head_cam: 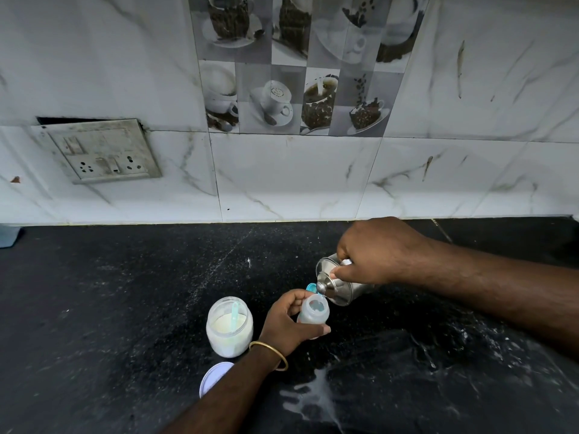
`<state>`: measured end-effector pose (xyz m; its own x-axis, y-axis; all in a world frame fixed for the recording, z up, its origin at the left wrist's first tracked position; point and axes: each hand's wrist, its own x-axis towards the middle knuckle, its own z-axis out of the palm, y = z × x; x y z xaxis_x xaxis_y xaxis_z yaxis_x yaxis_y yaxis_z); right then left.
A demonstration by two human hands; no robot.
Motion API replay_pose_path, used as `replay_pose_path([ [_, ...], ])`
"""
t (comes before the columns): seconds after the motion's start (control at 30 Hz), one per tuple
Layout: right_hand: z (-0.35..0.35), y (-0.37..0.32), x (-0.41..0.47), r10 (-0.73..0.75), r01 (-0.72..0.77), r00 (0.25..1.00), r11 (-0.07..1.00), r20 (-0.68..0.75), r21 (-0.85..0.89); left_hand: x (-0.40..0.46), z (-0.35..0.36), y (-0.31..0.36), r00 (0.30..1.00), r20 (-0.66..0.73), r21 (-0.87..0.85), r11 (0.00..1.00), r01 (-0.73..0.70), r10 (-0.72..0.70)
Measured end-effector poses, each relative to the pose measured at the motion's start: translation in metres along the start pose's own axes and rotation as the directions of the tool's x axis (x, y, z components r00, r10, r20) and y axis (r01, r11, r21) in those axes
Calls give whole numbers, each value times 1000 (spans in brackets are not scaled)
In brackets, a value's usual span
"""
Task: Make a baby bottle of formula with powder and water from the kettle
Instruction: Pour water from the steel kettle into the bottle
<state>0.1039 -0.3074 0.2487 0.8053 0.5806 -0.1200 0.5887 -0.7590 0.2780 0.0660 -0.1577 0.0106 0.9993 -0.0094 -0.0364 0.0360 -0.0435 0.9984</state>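
1. Two hands are at work, and both are closed around something. The left hand (pixel 286 321) has its fingers and thumb curled round the baby bottle (pixel 313 313), which is held upright with its open mouth facing up.
2. The right hand (pixel 372 252) is wrapped over the top of the steel kettle (pixel 336 281); its fingers are curled round the handle, and the thumb presses beside the lid, whose knob points down towards the bottle.
3. The bottle is taken as the landmark. The kettle lies just behind it and to its right, tilted so that the lip hangs directly over the bottle mouth. The kettle's long axis slopes down towards the bottle, while the bottle's axis stands vertical. That lip-over-mouth alignment is judged to decide the pour.
4. Just left of the bottle stands the open powder jar (pixel 229 327), with a pale scoop (pixel 234 317) resting in the powder. The jar lid (pixel 214 375) lies in front of the jar, partly covered by the left forearm.
5. A teal cap (pixel 311 287) is glimpsed behind the bottle, mostly hidden. Whether water is flowing, and how full the bottle is, cannot be made out. Spilled white powder (pixel 316 399) is seen on the black counter (pixel 125 308) in front of the bottle.
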Motion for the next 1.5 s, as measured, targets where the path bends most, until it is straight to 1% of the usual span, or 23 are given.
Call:
replay_pose_path([
  [0.3,-3,-1,0,-13,13,1000,1000,17,9,2,0,-1,1000,15,16,1000,-3,3],
  [0.57,-3,-1,-1,-11,11,1000,999,-8,-39,1,1,-3,1000,17,11,1000,-9,9],
  [1.17,-1,-5,-6,-16,16,999,1000,-30,-10,1,2,-7,1000,22,13,1000,-1,0],
  [1.5,-2,-6,-6,-31,30,999,999,-33,-25,2,5,-4,1000,19,21,1000,-12,11],
])
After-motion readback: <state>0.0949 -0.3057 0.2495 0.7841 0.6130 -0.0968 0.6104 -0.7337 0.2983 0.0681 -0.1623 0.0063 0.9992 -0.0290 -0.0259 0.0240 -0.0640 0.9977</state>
